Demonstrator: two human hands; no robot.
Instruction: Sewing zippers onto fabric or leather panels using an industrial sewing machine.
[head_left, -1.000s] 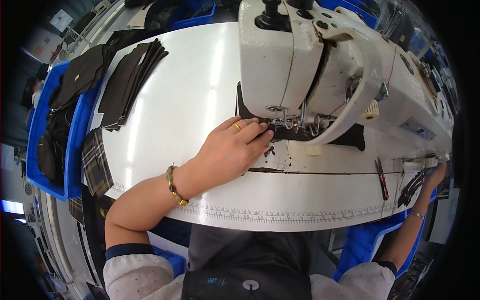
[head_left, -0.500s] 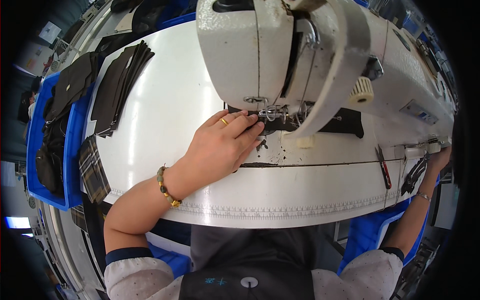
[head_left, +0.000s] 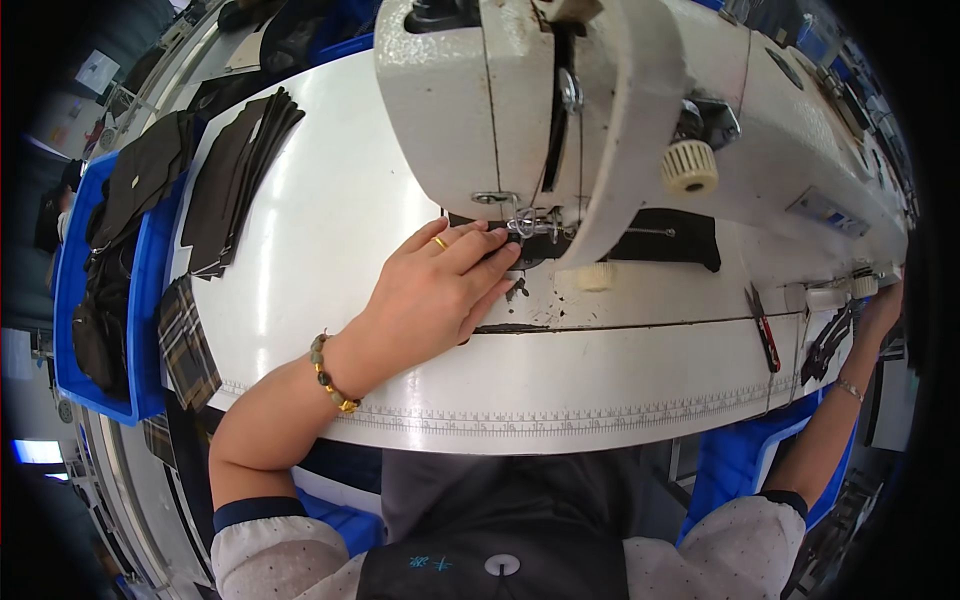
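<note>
My left hand (head_left: 435, 290) lies with outstretched fingers on a dark fabric piece (head_left: 680, 238), its fingertips close beside the presser foot (head_left: 535, 225) of a white sewing machine (head_left: 440, 110). The fabric runs under the foot and comes out to the right, behind the machine's curved guard. A zipper-like metal pull shows on that part. At the far right, my right hand (head_left: 882, 310) reaches to the end of the machine, by the bobbin winder (head_left: 858, 285). Its fingers are hidden there, so its grip cannot be made out.
Red-handled thread snips (head_left: 765, 335) lie on the white table (head_left: 620, 375) near dark scraps (head_left: 826, 345). Stacked dark fabric pieces (head_left: 235, 180) rest at the left, beside a blue bin (head_left: 150, 300) of dark pieces. Plaid fabric (head_left: 188, 340) hangs over the table's edge.
The view has shifted slightly, so the machine appears a little further left. Both hands keep their places at the presser foot and the machine's far right end.
</note>
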